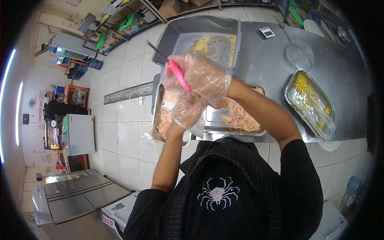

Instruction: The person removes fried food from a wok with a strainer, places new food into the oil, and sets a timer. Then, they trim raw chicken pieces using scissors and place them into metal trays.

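Clear plastic gloves cover both hands. My right hand (206,78) is closed around the pink handle (179,74) of a tool whose thin dark blade points up and left. Just below it, my left hand (189,111) is closed, close against the right; what it holds is hidden. Below the hands are metal trays of shredded pinkish meat, one at the left (164,120) and one at the right (245,116). A small brown piece (220,105) shows beside the right wrist. Behind the hands stands a grey bin (237,40) with yellowish residue inside.
On the steel table (264,60) are a small timer (267,33), a wire strainer (299,55) and a plastic-covered tray of yellow food (310,100). Shelves with green-lidded boxes (128,21) stand beyond. A person in dark clothes (60,109) is at the far left.
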{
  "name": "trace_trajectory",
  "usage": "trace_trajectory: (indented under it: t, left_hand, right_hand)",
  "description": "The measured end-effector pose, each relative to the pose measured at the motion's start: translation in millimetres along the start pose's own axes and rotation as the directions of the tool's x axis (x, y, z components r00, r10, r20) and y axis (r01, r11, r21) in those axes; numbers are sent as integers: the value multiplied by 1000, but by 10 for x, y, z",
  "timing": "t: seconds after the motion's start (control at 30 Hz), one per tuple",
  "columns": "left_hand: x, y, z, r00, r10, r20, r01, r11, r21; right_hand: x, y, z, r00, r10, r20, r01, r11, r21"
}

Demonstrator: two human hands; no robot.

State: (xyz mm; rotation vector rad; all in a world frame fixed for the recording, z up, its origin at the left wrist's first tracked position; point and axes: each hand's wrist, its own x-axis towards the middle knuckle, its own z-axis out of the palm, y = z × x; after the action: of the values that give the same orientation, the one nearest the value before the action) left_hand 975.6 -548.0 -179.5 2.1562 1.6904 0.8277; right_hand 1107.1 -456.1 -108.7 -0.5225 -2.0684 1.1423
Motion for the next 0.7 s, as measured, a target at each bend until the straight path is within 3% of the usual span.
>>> trace_trajectory:
  t: [0.03, 0.07, 0.1, 0.13, 0.2, 0.27, 0.33, 0.37, 0.4, 0.43, 0.47, 0.5, 0.63, 0.7]
  left_hand:
    - [36, 13, 35, 988, -129, 84, 153, 875, -459]
    - [77, 15, 67, 955, -197, 222, 294, 531, -795]
    - [106, -56, 83, 948, -184, 259, 309, 337, -890]
    - [135, -71, 130, 947, -185, 263, 312, 331, -891]
    - [171, -64, 220, 959, -269, 87, 155, 243, -958]
    - [206, 47, 138, 965, -257, 47, 125, 294, -948]
    - [208, -5, 78, 928, -328, 179, 281, 294, -914]
    - [216, 64, 87, 894, -396, 209, 299, 180, -937]
    - [220, 53, 79, 893, -396, 213, 304, 183, -935]
    - [227, 29, 60, 899, -355, 258, 311, 98, -946]
    - [237, 2, 48, 902, -310, 300, 320, 12, -947]
    - [244, -64, 70, 888, -376, 265, 304, 48, -951]
    - [296, -38, -123, 888, -370, 274, 359, 184, -915]
    - [309, -62, -158, 886, -390, 253, 365, 245, -898]
  right_hand:
    - [45, 34, 3, 995, -22, -96, 15, 997, -74]
    - [50, 78, -86, 995, -19, -96, 12, 997, -79]
    - [20, 120, -212, 999, 5, -48, -13, 986, -166]
    - [-20, 133, -296, 999, 34, 0, -33, 968, -250]
    - [-90, 276, -349, 998, 65, 7, -61, 965, -254]
    - [-161, 512, -371, 968, 71, 241, -120, 973, 197]
    - [-243, 599, -393, 945, 108, 310, -179, 961, 212]
    - [-292, 681, -386, 943, 81, 322, -176, 944, 278]
    - [-342, 752, -382, 942, 54, 332, -174, 923, 343]
    - [-388, 799, -384, 943, 55, 327, -174, 922, 347]
    - [-435, 840, -385, 951, 122, 284, -250, 843, 477]
    - [-485, 875, -392, 949, 193, 250, -308, 739, 599]
    - [-718, 955, -395, 969, 235, 79, -239, 803, 546]
    - [-863, 1007, -255, 933, 358, 34, -320, 783, 533]
